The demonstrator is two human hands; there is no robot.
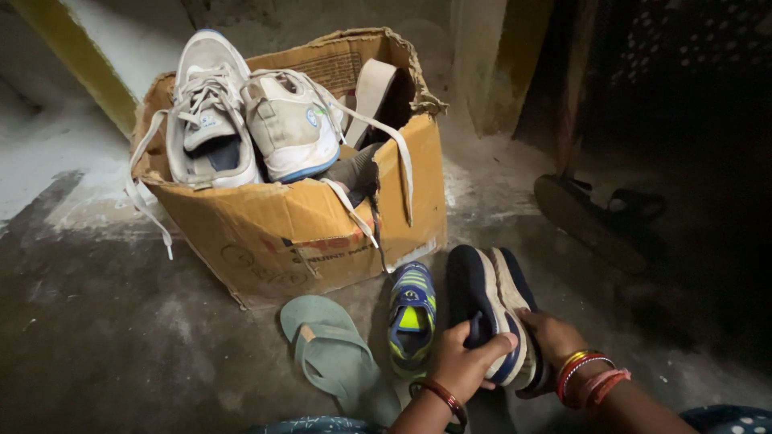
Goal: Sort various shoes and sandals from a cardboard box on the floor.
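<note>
Two navy shoes [490, 309] gripped by both hands — left [466, 362], right [551, 337] — two white sneakers [249, 112] boxed.

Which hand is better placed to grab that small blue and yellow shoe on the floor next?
Probably the left hand. It grips the dark shoes right beside the small blue and yellow shoe; the right hand is on the pair's far side.

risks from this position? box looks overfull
1. The two white lace-up sneakers sit heaped on the rim of the torn cardboard box; adding more could tip them out.
2. Their loose laces hang outside the box and could snag.
3. Left hand and right hand grip the dark navy shoes close to the small blue-and-yellow shoe, which may get knocked.
</note>
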